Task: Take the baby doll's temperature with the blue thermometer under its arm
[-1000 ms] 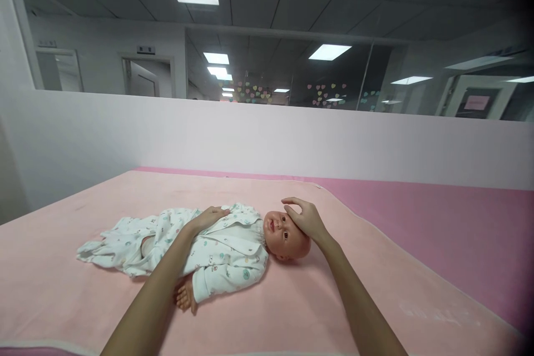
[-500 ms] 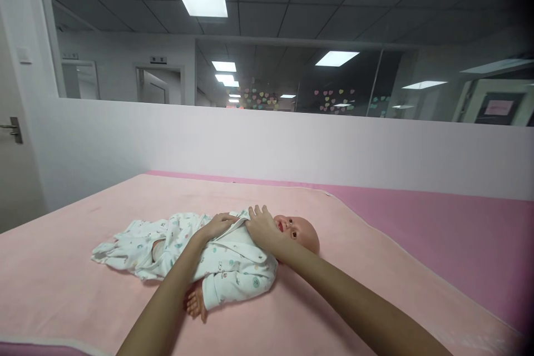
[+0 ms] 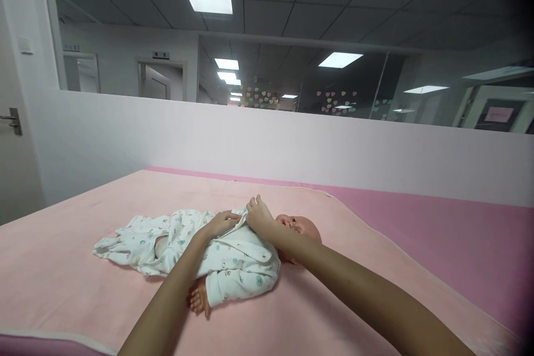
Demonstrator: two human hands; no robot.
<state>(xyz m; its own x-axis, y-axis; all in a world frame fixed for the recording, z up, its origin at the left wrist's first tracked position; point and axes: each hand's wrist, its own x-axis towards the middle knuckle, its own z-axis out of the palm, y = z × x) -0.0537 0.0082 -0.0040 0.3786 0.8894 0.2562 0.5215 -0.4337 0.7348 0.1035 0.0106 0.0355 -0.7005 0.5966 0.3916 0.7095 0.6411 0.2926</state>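
Two forearms reach in over the light pink blanket (image 3: 75, 283) to a baby doll (image 3: 298, 226) lying on its back mid-blanket, head to the right. The left hand (image 3: 221, 222) lies flat on its chest, while the right hand (image 3: 259, 214) pinches the collar of the printed sleepsuit (image 3: 233, 258). Judging from this, the collar work goes best with the left palm steadying the torso and small, gentle tugs at the fabric; beyond lies the darker pink bed (image 3: 438, 233).

we see open pink blanket (image 3: 83, 289) on every side of the doll (image 3: 233, 250), so a hand could pass freely around it. our own crossed forearms lie over its chest. the white wall (image 3: 292, 144) stands well behind.
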